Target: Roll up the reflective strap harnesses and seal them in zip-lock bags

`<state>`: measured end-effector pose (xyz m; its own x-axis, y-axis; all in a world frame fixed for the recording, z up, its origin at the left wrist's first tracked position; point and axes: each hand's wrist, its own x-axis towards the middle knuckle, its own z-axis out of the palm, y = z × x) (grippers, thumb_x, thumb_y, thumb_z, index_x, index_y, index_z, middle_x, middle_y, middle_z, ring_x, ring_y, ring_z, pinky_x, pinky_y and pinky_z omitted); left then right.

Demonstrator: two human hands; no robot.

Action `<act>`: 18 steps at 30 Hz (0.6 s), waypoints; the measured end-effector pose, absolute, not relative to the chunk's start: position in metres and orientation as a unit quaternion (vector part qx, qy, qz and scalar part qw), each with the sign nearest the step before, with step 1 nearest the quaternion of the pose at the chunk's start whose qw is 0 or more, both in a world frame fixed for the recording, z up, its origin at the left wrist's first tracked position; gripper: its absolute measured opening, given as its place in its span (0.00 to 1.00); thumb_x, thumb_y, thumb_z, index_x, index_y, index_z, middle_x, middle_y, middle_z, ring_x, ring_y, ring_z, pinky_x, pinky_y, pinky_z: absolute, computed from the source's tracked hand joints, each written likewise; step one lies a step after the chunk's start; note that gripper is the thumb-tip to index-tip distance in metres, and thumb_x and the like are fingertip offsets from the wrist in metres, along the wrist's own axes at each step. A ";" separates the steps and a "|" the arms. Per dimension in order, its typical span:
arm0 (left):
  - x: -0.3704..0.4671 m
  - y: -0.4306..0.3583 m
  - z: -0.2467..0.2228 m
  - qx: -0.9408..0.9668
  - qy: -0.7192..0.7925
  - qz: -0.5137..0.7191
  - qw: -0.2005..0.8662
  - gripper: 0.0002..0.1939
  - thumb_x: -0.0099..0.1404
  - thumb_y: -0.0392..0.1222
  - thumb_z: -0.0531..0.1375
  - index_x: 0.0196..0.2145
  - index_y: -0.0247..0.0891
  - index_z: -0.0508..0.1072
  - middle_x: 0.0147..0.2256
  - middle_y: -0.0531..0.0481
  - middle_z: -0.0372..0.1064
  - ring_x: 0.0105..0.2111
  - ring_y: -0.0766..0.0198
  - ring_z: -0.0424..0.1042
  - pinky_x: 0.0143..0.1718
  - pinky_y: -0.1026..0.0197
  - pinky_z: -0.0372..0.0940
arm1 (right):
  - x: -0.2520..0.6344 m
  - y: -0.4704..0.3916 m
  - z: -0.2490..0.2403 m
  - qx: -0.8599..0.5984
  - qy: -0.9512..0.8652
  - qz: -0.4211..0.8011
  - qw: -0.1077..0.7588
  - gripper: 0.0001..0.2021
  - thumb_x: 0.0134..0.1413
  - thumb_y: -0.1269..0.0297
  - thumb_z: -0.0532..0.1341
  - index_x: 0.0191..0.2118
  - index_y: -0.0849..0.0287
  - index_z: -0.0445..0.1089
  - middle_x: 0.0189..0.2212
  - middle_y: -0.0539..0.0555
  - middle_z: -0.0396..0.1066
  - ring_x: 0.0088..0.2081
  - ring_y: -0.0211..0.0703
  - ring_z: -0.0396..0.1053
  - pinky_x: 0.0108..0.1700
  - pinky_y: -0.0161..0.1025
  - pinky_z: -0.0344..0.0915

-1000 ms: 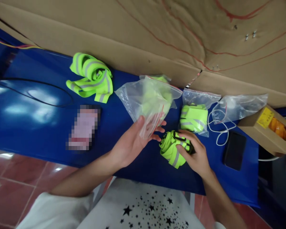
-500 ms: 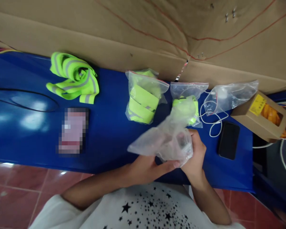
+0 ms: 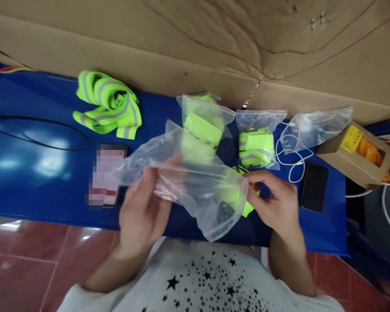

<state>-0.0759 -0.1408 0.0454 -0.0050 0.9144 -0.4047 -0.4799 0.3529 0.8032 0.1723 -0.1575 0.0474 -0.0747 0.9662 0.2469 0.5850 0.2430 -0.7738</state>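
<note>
Stretched between my hands above the blue table is a clear plastic bag [image 3: 198, 182]. My left hand [image 3: 146, 208] pinches its left part between thumb and fingers. At the bag's right edge, my right hand [image 3: 273, 199] grips it with thumb and forefinger. Beneath that edge lies a neon-yellow piece [image 3: 249, 209] on the table, partly covered by the bag and my right hand. Behind the held bag stand two zip bags with folded neon-yellow reflective bands, a left zip bag [image 3: 204, 125] and a right zip bag [image 3: 256, 145].
A loose neon-yellow reflective strap [image 3: 108, 104] lies at the back left, near a phone with a lit screen [image 3: 107, 173]. Rightward are a crumpled clear bag [image 3: 315, 130], white cable [image 3: 295, 162], dark phone [image 3: 314, 186] and cardboard box [image 3: 357, 156]. Brown paper covers the wall behind.
My hands have moved apart, the left one leftward and up, spreading the bunched plastic bag wide. The neon-yellow piece below my right hand has come into view.
</note>
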 end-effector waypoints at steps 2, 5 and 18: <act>-0.080 -0.127 0.049 0.148 0.452 0.489 0.732 0.17 0.74 0.52 0.62 0.50 0.39 0.83 0.43 0.48 0.82 0.40 0.64 0.81 0.43 0.66 0.79 | 0.178 -0.152 0.046 -0.556 -0.676 0.282 0.392 0.02 0.65 0.68 0.66 0.38 0.54 0.74 0.31 0.46 0.78 0.29 0.34 0.72 0.32 0.33 0.69; -0.081 -0.105 0.049 0.149 0.390 0.466 0.780 0.16 0.77 0.45 0.58 0.55 0.38 0.81 0.47 0.48 0.82 0.40 0.67 0.81 0.43 0.67 0.78 | 0.180 -0.144 0.041 -0.573 -0.604 0.322 0.451 0.02 0.67 0.65 0.65 0.40 0.54 0.75 0.33 0.48 0.78 0.33 0.36 0.75 0.35 0.35 0.71; -0.086 -0.028 0.025 0.320 0.452 0.583 0.595 0.26 0.59 0.34 0.71 0.53 0.48 0.72 0.43 0.56 0.81 0.44 0.63 0.79 0.49 0.56 0.74 | 0.193 -0.184 0.025 -0.659 -0.642 0.271 0.282 0.16 0.70 0.57 0.62 0.60 0.50 0.71 0.57 0.56 0.75 0.60 0.50 0.73 0.61 0.52 0.70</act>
<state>-0.0857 -0.0285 0.0250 -0.0876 0.9824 -0.1651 -0.4043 0.1164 0.9072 0.1930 -0.1838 0.0248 0.0293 0.9996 0.0056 0.6939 -0.0163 -0.7199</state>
